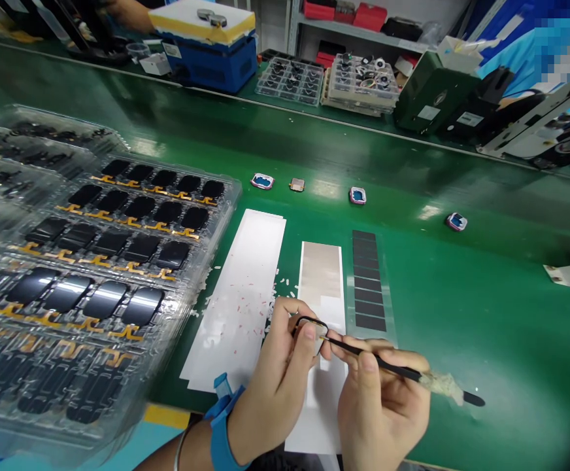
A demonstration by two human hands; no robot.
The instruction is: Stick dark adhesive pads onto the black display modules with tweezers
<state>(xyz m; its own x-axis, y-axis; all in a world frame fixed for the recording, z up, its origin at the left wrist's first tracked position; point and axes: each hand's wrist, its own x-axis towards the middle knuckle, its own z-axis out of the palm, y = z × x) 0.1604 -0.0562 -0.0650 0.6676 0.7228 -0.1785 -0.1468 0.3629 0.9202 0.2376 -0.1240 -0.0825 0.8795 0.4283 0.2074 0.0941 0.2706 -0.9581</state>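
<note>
Between the thumb and fingers of my left hand [285, 360] is a small watch screen [320, 329] with a dark rounded rim, partly hidden by the fingers. My right hand [385, 405] is closed around black tweezers [395, 370], whose rear part is wrapped in pale tape. The tweezers' tip reaches the edge of the watch screen; whether it grips anything there is too small to tell. Below both hands lies a white backing strip with grey-beige stickers [320, 268]. To its right is a clear sheet of black rectangular stickers [367, 281].
Clear trays of watch screens [133, 209] fill the left side. A long white paper [246, 281] with small scraps lies beside them. Small watch parts [357, 195] sit along the green bench. On the back ledge stand a blue box [216, 62] and parts trays [289, 80]. Another person's hand shows upper left.
</note>
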